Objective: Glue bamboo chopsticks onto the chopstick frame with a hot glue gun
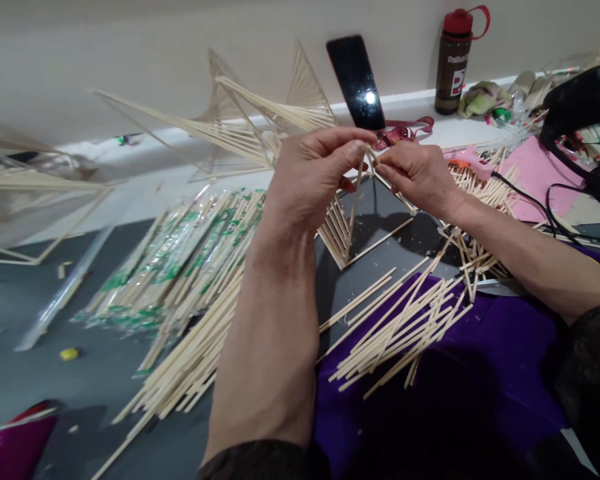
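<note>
Dozens of wrapped chopsticks (180, 267) lie heaped at centre left on the grey desk (40, 373). Moving right, the left hand (310, 177) pinches the top of a small stick frame (347, 227) at upper centre, fingers clenched on its apex. The right hand (420, 177) meets it there, fingertips gripping the same joint. Lower right, loose bare sticks (400, 327) spill over purple cloth (490, 360).

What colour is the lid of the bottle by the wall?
Red, on a dark brown bottle; the lid shows clearly in the head view.
</note>
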`<state>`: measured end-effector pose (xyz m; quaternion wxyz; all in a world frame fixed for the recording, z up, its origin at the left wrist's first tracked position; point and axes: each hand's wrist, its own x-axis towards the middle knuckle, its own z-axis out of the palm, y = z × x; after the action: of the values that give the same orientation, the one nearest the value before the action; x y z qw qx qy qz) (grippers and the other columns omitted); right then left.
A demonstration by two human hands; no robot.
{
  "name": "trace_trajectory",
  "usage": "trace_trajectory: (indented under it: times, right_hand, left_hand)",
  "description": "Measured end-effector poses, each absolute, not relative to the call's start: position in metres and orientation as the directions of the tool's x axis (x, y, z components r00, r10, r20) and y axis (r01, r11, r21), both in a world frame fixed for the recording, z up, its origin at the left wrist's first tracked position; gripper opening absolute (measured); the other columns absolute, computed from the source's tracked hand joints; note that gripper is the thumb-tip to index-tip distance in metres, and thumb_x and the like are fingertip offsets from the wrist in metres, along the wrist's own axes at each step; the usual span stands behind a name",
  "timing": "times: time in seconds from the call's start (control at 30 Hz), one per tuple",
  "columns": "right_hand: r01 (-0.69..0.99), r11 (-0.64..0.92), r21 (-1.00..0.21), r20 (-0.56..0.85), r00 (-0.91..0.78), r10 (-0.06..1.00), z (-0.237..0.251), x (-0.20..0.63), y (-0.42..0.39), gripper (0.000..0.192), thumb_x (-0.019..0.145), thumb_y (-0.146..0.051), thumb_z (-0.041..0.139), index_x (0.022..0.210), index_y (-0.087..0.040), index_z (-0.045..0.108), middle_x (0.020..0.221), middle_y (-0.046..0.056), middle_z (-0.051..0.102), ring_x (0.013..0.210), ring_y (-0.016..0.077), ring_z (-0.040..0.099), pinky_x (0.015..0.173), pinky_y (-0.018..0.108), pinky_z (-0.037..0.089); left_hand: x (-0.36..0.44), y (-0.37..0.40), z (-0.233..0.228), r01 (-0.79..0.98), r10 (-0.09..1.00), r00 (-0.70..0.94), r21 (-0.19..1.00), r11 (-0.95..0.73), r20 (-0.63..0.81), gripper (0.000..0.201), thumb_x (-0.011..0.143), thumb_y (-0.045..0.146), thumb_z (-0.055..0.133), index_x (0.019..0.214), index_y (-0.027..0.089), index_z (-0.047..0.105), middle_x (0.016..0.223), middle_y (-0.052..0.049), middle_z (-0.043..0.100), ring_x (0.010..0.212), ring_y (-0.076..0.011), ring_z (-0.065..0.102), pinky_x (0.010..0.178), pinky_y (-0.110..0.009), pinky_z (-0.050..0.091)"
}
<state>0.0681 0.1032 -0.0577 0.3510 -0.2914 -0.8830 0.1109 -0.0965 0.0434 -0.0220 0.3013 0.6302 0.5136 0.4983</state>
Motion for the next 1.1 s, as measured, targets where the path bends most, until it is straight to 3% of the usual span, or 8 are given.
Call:
trace_trajectory:
  times: [0.2,0.33,0.47,0.7,0.9,1.1]
  right_hand:
    - [0.455,0.797,-0.397,0.549,-0.578,0.603,-0.0576,0.0675,0.1029,0.032,0.097,-0.046,0.044,0.092,-0.024,0.067,0.08,0.004,0.069,0.09,0.021,0.065,0.084,0.038,0.05]
    - [0.468,0.791,-0.395,0.537,-0.581,0.612,-0.0563,0.067,0.1012,0.032,0.097,-0.044,0.044,0.089,-0.024,0.068,0.081,0.004,0.069,0.09,0.0209,0.064,0.085,0.037,0.05]
    - [0.461,0.794,-0.396,0.542,-0.58,0.608,-0.0529,0.0679,0.098,0.027,0.097,-0.038,0.046,0.088,-0.023,0.067,0.081,0.004,0.07,0.091,0.0203,0.065,0.086,0.036,0.05]
    - [0.434,0.799,-0.417,0.562,-0.567,0.602,-0.0506,0.0705,0.0975,0.024,0.096,-0.033,0.048,0.089,-0.021,0.069,0.082,0.004,0.07,0.094,0.0199,0.065,0.085,0.034,0.051]
    - [0.436,0.784,-0.443,0.549,-0.559,0.621,-0.0525,0.0696,0.0997,0.025,0.094,-0.041,0.051,0.087,-0.024,0.068,0.084,0.004,0.07,0.089,0.021,0.065,0.084,0.037,0.051]
    - [0.427,0.783,-0.453,0.567,-0.54,0.622,-0.0532,0.0699,0.0974,0.024,0.093,-0.036,0.053,0.082,-0.023,0.069,0.079,0.003,0.07,0.083,0.0197,0.065,0.078,0.036,0.052]
  left_hand:
    - [-0.0994,0.0457,-0.026,0.371,0.944,0.017,0.875,-0.312,0.33,0.025,0.083,0.049,0.063,0.092,0.027,0.068,0.07,0.0,0.068,0.087,-0.023,0.064,0.06,-0.033,0.049]
    - [-0.0964,0.0496,-0.0292,0.343,0.941,-0.032,0.888,-0.307,0.338,0.021,0.081,0.045,0.068,0.089,0.026,0.069,0.071,0.001,0.067,0.078,-0.0186,0.062,0.057,-0.031,0.045]
    - [-0.094,0.0494,-0.0278,0.299,0.945,-0.085,0.913,-0.278,0.316,0.024,0.074,0.046,0.072,0.085,0.025,0.071,0.077,-0.001,0.069,0.074,-0.0181,0.062,0.05,-0.029,0.042]
    - [-0.0987,0.0429,-0.0219,0.26,0.967,-0.035,0.937,-0.235,0.252,0.029,0.082,0.045,0.068,0.097,0.02,0.066,0.092,0.001,0.07,0.083,-0.0188,0.064,0.059,-0.03,0.046]
    - [-0.0985,0.0444,-0.0227,0.235,0.959,-0.084,0.941,-0.244,0.27,0.024,0.065,0.031,0.08,0.085,0.022,0.07,0.083,0.001,0.07,0.075,-0.0158,0.06,0.055,-0.03,0.045]
    - [-0.0932,0.044,-0.0201,0.288,0.95,-0.119,0.926,-0.246,0.289,0.019,0.063,0.025,0.079,0.076,0.022,0.066,0.074,0.0,0.069,0.074,-0.0171,0.061,0.052,-0.029,0.044]
